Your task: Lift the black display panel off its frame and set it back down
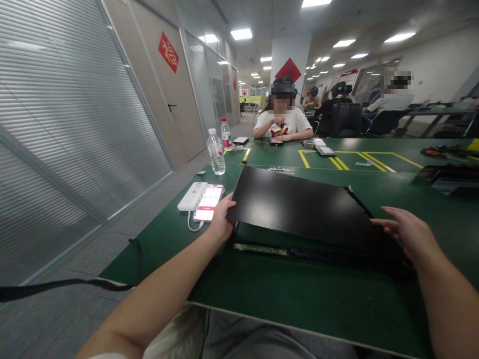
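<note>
A flat, glossy black screen panel (292,204) is tilted above the green table (299,294). At its left edge my left hand (223,219) is closed, with the fingers partly hidden by the panel. My right hand (409,232) is beside the right edge, fingers stretched out and apart; one fingertip seems to touch the panel's border. Below the near edge of the panel, a narrow green circuit board (260,249) shows, set along a dark strip. The right end of that strip is in shadow under my right hand.
Left of the panel are a phone (208,202) and a white cabled box (190,197). Water bottles (216,154) stand behind them. Across the table a person (283,117) handles a small device. Dark panels (449,179) and tools (437,152) lie to the right.
</note>
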Motion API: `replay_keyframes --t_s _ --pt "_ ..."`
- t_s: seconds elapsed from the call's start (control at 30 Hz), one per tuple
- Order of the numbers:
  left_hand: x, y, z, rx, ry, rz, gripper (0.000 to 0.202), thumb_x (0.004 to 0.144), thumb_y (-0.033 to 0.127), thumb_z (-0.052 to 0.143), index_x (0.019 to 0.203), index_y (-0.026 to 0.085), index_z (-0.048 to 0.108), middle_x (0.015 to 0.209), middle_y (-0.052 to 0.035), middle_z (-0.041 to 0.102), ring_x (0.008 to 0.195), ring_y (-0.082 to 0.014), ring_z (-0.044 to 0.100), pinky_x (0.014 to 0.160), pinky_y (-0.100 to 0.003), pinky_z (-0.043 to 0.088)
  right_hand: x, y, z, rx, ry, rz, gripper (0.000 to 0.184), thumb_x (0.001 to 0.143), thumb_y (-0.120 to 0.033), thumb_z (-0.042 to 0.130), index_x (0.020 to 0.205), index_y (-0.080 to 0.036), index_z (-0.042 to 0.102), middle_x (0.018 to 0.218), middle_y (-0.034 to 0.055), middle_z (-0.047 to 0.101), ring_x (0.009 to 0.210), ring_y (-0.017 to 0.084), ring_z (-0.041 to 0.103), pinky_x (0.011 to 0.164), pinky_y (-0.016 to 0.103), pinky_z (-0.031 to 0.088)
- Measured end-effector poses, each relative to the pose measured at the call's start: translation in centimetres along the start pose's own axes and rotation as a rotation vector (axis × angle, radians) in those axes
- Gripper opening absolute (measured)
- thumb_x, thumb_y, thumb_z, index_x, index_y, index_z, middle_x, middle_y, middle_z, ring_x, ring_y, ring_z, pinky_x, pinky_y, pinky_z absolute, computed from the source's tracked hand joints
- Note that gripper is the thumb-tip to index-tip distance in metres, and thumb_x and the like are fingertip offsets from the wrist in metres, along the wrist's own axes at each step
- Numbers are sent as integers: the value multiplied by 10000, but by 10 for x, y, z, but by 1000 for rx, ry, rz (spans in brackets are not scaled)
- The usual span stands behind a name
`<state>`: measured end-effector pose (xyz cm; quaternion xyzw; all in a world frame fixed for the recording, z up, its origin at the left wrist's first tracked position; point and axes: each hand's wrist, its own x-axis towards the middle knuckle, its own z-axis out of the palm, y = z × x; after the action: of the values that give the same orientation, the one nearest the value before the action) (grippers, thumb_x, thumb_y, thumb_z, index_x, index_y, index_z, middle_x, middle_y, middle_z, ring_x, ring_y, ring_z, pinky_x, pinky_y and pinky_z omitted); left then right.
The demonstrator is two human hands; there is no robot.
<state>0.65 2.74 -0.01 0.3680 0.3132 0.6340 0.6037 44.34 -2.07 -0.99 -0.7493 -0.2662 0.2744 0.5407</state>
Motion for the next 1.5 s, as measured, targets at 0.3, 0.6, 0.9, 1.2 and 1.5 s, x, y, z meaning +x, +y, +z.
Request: replay_keyframes --t_s 0.3,0.6,0.9,1.2,1.5 --pt "0 -9 -4 33 -41 -74 413 657 232 699 1047 137 796 1027 -73 809 1026 -294 723 776 -311 545 3 3 -1 -46 36 -4 481 674 -437 661 1110 -240 709 756 64 747 621 180 517 611 324 357" --pt "1 -9 -5 66 -41 -128 423 652 219 701 1059 153 796 977 -58 799 977 -265 711 683 -267 506 -2 -4 1 -39 71 16 425 643 -430 673 1020 -239 713 779 76 745 633 180 515 595 315 347" --pt "0 -10 -5 86 -66 -191 393 683 208 703 1063 169 797 1030 -61 800 998 -260 714 681 -258 515 4 2 -2 -141 76 -66 317 693 -419 642 951 -246 703 849 91 737 753 237 627 634 339 407" --pt "10 -10 -12 73 -57 -276 412 642 125 741 1048 121 806 916 -101 806 844 -239 750 597 -238 527 28 19 -9 -433 39 -145 333 743 -472 602 970 -269 737 822 56 781 751 270 663 802 439 476" --pt "10 -13 -13 56 -10 -247 452 746 164 829 1196 161 787 1053 -110 819 940 -255 770 742 -295 593 35 21 -11 -489 52 -189 240 735 -455 608 887 -312 727 794 24 778 819 308 666 911 493 473"
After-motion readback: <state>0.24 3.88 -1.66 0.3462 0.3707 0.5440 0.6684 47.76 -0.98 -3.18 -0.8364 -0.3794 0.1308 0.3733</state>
